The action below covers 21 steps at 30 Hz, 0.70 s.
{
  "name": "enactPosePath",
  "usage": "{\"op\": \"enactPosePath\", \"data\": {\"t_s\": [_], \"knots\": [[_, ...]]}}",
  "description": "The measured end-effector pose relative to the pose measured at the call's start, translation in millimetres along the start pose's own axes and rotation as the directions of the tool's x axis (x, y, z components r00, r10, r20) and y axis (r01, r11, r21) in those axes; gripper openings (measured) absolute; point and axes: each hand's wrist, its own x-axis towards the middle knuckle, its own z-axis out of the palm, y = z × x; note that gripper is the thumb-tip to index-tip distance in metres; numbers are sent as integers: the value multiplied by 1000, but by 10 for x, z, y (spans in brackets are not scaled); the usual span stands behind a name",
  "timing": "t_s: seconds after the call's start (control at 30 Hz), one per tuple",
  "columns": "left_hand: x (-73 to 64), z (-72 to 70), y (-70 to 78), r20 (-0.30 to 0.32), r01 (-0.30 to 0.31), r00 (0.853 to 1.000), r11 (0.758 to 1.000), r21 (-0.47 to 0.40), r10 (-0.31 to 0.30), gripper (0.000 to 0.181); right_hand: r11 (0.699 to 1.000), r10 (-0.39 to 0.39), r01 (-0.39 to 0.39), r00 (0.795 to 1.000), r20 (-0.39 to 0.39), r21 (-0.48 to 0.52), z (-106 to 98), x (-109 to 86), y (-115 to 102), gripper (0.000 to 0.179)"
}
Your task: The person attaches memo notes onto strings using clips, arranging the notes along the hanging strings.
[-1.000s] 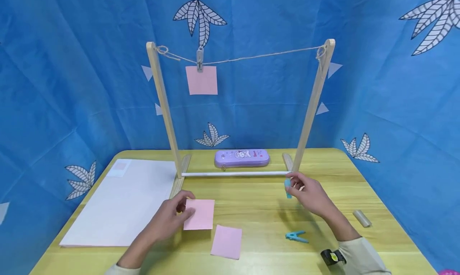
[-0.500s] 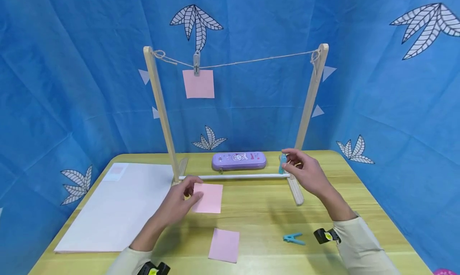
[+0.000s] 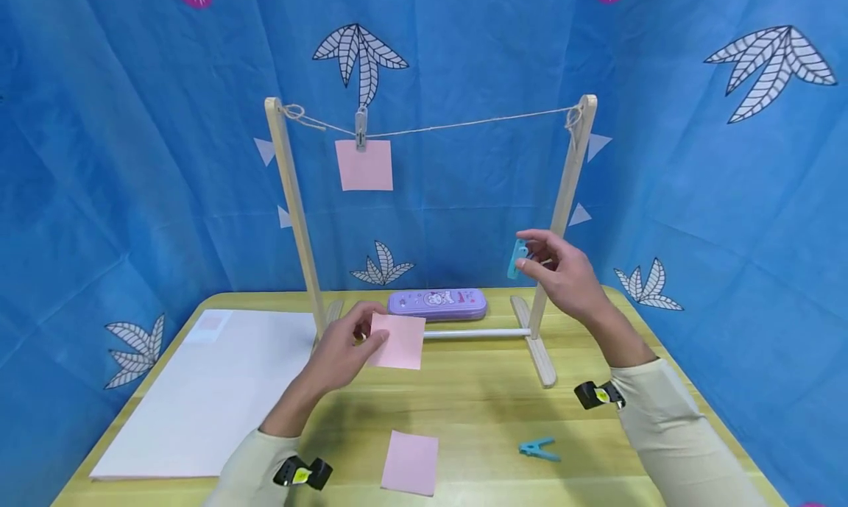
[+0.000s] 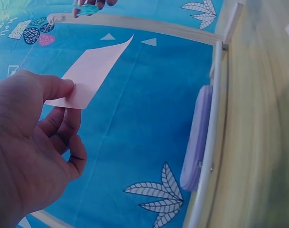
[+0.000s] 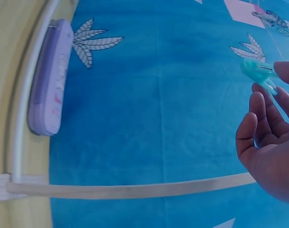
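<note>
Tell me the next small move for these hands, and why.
The left hand should probably raise its pink square to the string, right of the hanging square. A grey clip holds that one on the string; the pinched square is below string level, and the right hand holds a blue clip that could fasten it.

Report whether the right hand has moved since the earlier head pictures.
Yes. The right hand has moved up the head view, from mostly below the white crossbar to clearly above it.
</note>
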Motion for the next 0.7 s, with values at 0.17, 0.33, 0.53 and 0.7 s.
{"op": "enactPosePath", "data": {"t_s": [0.17, 0.33, 0.53, 0.7], "knots": [[125, 0, 57, -7, -44, 999, 999, 10, 44, 29, 1000, -24, 24, 999, -22, -7, -76, 126, -106, 41], [259, -15, 143, -21, -63, 998, 998, 20, 63, 27, 998, -53, 52, 998, -37, -26, -156, 229, -193, 43], [410, -18, 242, -31, -64, 997, 998, 8, 64, 27, 997, -71, 69, 995, -62, -39, -219, 362, -271, 42], [533, -27, 340, -47, -94, 995, 995, -29, 92, 29, 997, -66, 63, 994, -81, -41, -255, 483, -351, 40]]}}
